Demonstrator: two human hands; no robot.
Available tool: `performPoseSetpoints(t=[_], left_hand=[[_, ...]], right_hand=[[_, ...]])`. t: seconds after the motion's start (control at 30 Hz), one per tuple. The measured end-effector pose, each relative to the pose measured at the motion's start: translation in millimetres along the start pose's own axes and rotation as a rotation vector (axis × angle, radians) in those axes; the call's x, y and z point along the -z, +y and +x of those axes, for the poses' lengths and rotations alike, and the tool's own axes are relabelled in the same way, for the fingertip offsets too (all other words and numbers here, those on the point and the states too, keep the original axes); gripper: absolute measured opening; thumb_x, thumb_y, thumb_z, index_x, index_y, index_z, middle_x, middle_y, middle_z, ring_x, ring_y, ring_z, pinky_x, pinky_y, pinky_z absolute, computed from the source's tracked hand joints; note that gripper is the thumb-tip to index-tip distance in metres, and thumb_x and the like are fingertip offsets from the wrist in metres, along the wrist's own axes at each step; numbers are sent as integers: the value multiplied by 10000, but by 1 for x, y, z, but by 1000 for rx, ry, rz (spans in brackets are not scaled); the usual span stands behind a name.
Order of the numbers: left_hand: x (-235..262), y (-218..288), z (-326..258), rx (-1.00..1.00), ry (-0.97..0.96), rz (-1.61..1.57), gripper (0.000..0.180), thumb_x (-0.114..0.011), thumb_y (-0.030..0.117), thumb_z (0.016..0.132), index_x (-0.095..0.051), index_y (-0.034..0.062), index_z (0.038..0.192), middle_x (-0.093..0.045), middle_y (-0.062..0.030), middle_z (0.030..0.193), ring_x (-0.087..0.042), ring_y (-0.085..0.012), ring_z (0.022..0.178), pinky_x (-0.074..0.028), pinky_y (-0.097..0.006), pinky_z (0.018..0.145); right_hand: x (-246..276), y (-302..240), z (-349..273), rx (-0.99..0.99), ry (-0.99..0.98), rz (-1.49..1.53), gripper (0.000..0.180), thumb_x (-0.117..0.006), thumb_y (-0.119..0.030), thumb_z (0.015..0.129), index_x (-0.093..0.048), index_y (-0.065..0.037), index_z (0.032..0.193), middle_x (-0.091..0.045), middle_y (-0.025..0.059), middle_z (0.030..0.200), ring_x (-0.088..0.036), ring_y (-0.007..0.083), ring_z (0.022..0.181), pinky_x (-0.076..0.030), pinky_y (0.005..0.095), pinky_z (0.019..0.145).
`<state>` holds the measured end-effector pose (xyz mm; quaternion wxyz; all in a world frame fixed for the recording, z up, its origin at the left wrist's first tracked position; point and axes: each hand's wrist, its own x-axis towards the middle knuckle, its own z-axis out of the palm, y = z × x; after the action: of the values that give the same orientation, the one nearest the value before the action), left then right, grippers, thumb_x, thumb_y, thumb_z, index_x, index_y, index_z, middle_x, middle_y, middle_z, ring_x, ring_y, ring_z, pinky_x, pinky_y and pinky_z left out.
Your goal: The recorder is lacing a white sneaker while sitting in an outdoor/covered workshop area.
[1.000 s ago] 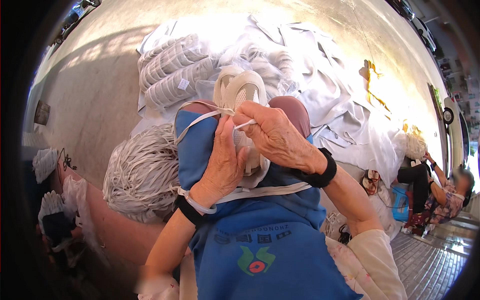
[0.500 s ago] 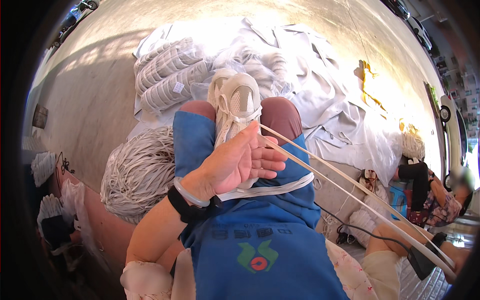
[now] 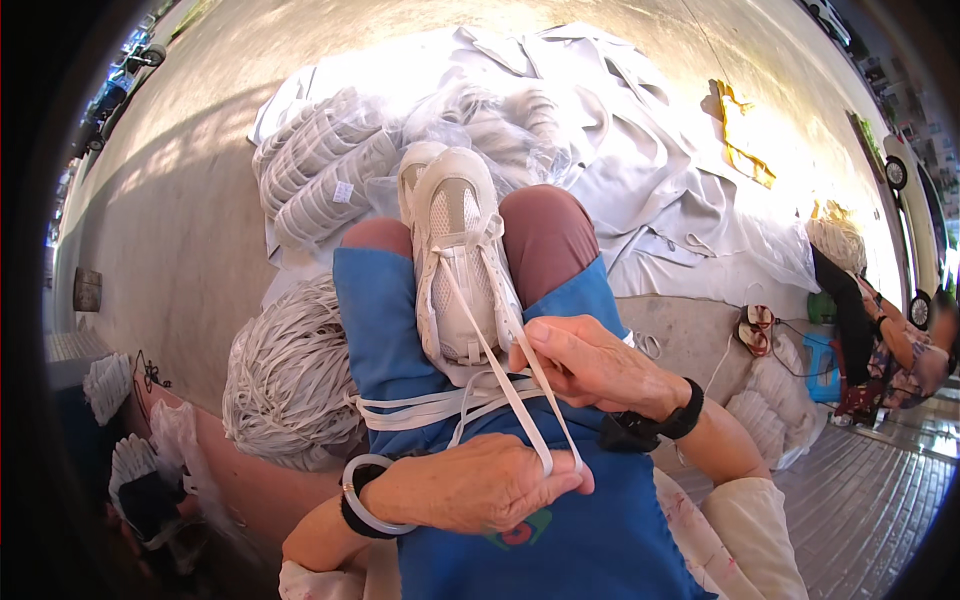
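Note:
A pale beige and white sneaker [image 3: 455, 270] rests between my knees, toe pointing away, with a second shoe [image 3: 412, 185] partly hidden beneath it. From its eyelets a flat white shoelace [image 3: 510, 405] runs back toward me in two strands. My left hand [image 3: 490, 482], low over the blue apron [image 3: 600, 530], is closed around the lace's looped end. Just beside the shoe's collar, my right hand [image 3: 590, 368] pinches one strand between thumb and fingers. More white laces [image 3: 400, 412] lie across my lap below the shoe.
A big bundle of pale laces [image 3: 285, 385] sits left of my leg. Plastic-wrapped shoe parts [image 3: 325, 165] lie ahead on white sheeting [image 3: 660, 200]. On the right a person sits near a blue stool [image 3: 822, 368]. Gloves and a plastic bag [image 3: 175, 440] are at left.
My right hand has come back from far right, where it held the lace stretched, to beside the shoe. My left hand, open before, has moved nearer and closed on the lace.

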<state>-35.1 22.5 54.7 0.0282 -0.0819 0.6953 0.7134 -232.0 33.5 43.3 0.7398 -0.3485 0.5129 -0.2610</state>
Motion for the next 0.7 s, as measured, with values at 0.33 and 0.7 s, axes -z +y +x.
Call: performPoseSetpoints(t=[0.33, 0.7], left_hand=[[11, -23, -15, 177, -31, -30, 408, -424, 326, 1025, -556, 45, 1290, -666, -146, 1044, -656, -223, 998, -501, -326, 831], [37, -56, 1, 53, 772, -1156, 317, -470, 252, 1029, -563, -39, 1114, -634, -83, 782, -660, -192, 721, -571, -353, 739]], right_hand=[[6, 5, 12, -49, -175, 125, 343, -419, -298, 1048, -601, -43, 910, -425, -55, 560, -344, 24, 488, -283, 197, 446], [-50, 51, 22, 878, -329, -847, 212, -521, -162, 961, -523, 5, 830, -494, 141, 633, -568, 320, 585, -427, 417, 547]])
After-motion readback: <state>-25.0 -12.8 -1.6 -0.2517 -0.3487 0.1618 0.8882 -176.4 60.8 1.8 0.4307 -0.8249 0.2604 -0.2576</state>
